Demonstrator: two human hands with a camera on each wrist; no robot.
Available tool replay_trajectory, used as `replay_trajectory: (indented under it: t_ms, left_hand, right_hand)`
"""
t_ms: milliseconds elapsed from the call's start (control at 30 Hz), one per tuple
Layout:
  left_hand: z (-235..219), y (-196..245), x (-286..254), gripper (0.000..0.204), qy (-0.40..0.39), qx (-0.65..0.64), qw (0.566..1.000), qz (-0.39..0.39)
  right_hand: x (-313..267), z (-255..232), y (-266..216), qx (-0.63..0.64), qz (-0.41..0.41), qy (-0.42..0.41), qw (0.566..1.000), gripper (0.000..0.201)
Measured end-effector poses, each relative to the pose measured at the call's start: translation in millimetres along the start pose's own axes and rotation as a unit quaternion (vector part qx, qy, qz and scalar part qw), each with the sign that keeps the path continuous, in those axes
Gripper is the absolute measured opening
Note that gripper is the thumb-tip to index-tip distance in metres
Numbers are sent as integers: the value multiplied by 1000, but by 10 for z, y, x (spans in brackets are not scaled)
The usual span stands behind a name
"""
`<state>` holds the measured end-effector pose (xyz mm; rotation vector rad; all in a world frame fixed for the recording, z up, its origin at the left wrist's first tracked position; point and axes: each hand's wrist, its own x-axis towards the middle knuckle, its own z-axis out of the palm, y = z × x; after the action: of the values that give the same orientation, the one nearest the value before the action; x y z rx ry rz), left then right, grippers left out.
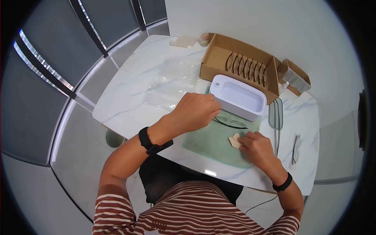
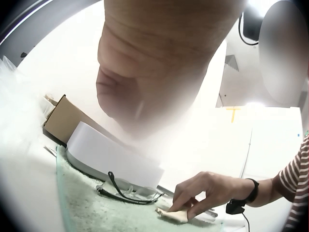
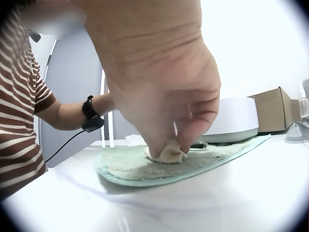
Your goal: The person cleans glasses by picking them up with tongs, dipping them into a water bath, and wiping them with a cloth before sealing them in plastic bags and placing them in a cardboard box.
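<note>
My right hand (image 1: pixel 256 148) pinches a small cream cloth (image 1: pixel 234 140) between thumb and fingers, down on the green mat (image 1: pixel 207 145). In the right wrist view the cloth (image 3: pixel 168 153) is bunched under the fingertips. Eyeglasses (image 1: pixel 231 123) with dark temples lie on the mat in front of a white ultrasonic-cleaner-like tub (image 1: pixel 241 100). My left hand (image 1: pixel 197 111) is raised over the mat's far left part, its fingers bent downward beside the tub. In the left wrist view it hangs above the glasses (image 2: pixel 130 193), apart from them; I cannot tell whether its hidden fingertips hold anything.
A cardboard box (image 1: pixel 219 49) with several pairs of glasses in a row stands behind the tub. To the right are a grey lid-like tray (image 1: pixel 275 113) and another pair of glasses (image 1: pixel 295 149). Clear plastic wrap (image 1: pixel 168 88) lies left; a small jar (image 1: pixel 204 39) stands at the back.
</note>
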<state>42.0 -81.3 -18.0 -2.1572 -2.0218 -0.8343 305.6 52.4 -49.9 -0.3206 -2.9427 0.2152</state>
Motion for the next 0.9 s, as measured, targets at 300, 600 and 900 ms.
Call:
replay_trajectory:
  t_ms: [300,600,900]
  left_hand:
    - [4,-314,32,6,63,-111,990,67]
    - [288,-235,88,5,-174,-24,957,231]
    - [538,-162,17,2,-211,62,960,173]
  right_hand:
    - [124,-124,-280,11,102,-25,994,34]
    - [78,-50,-374,11,145,11,989,32]
    - [-90,-74,-286,14,94,64,993,28]
